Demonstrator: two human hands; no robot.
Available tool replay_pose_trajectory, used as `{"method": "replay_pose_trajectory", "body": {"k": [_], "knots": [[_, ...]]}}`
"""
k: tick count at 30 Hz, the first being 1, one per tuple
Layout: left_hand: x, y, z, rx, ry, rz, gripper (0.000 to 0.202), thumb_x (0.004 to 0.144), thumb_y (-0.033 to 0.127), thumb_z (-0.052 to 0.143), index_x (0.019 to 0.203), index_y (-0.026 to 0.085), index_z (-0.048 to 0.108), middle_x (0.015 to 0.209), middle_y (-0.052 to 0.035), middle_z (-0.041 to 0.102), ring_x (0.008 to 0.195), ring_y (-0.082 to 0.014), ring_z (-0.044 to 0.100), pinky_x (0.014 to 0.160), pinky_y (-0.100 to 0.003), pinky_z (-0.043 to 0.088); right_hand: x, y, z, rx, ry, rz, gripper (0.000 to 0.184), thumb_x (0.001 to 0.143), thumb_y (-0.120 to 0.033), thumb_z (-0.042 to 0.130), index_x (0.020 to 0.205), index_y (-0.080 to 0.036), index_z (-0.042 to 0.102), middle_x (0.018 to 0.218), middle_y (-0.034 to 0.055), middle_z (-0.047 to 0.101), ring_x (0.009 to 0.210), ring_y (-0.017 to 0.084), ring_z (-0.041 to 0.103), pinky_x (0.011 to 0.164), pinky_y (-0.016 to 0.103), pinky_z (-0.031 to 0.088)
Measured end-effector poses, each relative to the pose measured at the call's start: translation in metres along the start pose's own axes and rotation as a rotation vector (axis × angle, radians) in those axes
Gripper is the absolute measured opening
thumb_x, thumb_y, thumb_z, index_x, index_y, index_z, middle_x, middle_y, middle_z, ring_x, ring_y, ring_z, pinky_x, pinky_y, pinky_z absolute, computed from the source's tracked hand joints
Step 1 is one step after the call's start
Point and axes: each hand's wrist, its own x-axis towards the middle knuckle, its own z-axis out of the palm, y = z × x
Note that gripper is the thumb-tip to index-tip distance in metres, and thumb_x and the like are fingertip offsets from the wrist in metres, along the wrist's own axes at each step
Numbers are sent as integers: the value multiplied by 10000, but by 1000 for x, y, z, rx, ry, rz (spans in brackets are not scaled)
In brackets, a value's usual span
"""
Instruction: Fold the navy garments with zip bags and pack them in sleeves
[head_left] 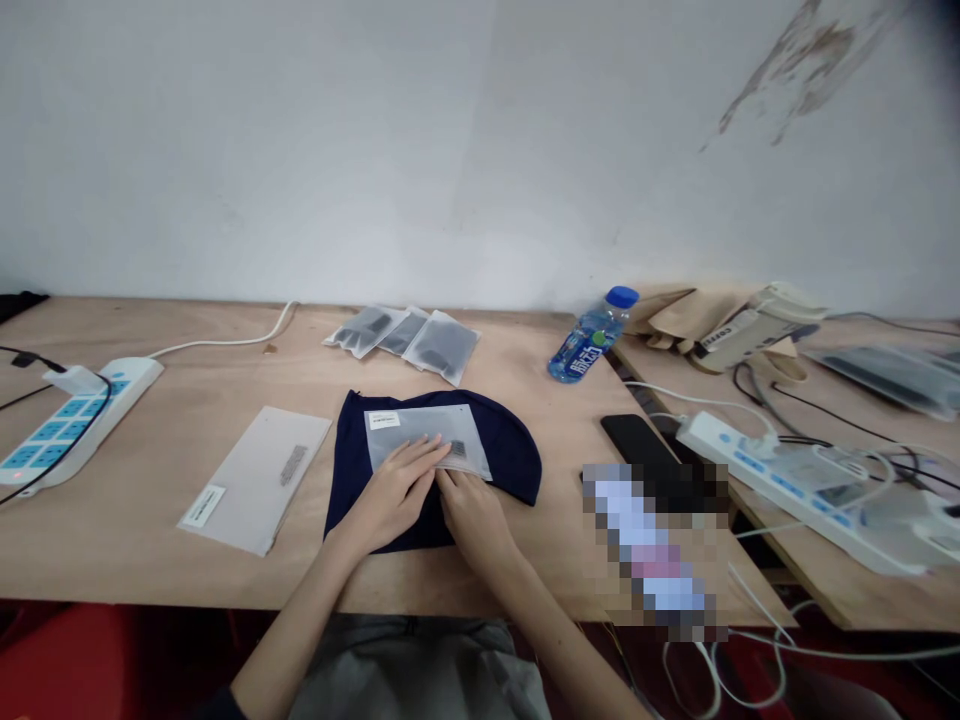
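Note:
A dark navy cloth (510, 445) lies spread on the wooden table (150, 540) in front of me. On top of it rests a frosted plastic bag (424, 430) with a white label and a barcode. My left hand (394, 490) lies flat with its fingers stretched out over the bag's lower edge. My right hand (471, 515) lies beside it on the cloth, fingers curled at the bag's lower right corner; what they pinch is hidden.
An empty flat bag (259, 478) lies to the left. Three packed bags (405, 340) sit farther back. Also here: a water bottle (592, 335), a black phone (637, 445), power strips (75, 415) (795, 480), cables, and paper bags (712, 320) at right.

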Motion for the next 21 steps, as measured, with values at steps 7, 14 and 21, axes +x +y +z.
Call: {"method": "replay_pose_trajectory", "body": {"k": [7,14,21], "knots": [[-9,-8,3,17,93,-21,469,969,158,398,1423,260,450,1476,-55,491,1391,-192,420,1168,-472,346,-16,-16,-10,-16,-15,-169,496,852,-31,417,1335,-60,524,1311,184,600,1263,300,524,1075,457,448],[-9,-7,10,25,44,-1,476,961,125,367,1409,247,471,1449,-44,522,1369,-175,450,1167,-460,353,-14,-11,2,100,2,-104,429,853,-74,507,1266,-140,601,1235,156,642,1174,265,588,981,417,521],[-10,6,6,97,13,-30,567,925,80,344,1459,259,404,1481,-30,481,1390,-179,420,1171,-464,346,10,-17,21,-60,-31,59,370,865,-75,511,1196,-118,671,1054,157,724,997,259,676,923,360,529]]}}
